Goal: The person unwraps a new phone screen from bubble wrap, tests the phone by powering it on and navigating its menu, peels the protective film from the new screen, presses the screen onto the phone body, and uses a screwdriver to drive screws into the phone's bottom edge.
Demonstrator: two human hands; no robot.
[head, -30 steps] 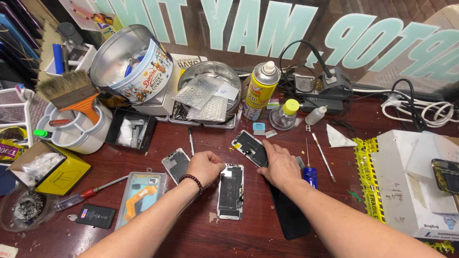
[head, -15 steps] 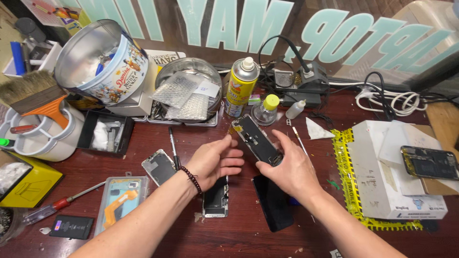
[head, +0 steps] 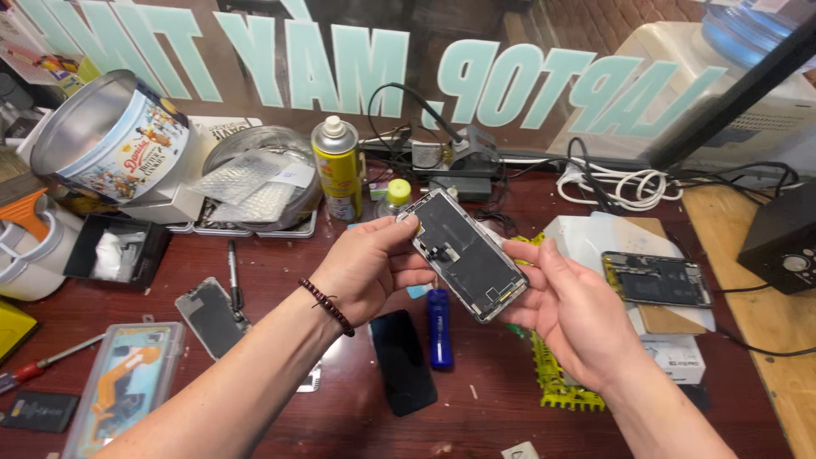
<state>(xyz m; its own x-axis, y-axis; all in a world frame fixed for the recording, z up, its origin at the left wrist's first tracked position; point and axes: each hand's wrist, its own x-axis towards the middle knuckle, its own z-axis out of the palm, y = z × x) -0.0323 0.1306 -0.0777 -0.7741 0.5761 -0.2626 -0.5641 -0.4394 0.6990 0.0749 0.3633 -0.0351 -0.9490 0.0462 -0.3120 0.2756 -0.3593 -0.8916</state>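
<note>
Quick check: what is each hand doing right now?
Left hand: closed on the upper end of the phone screen panel, held above the table.
Right hand: fingers half open, supporting the panel's lower right edge.

phone screen panel (head: pixel 463 254) lifted off table, held in both hands
</note>
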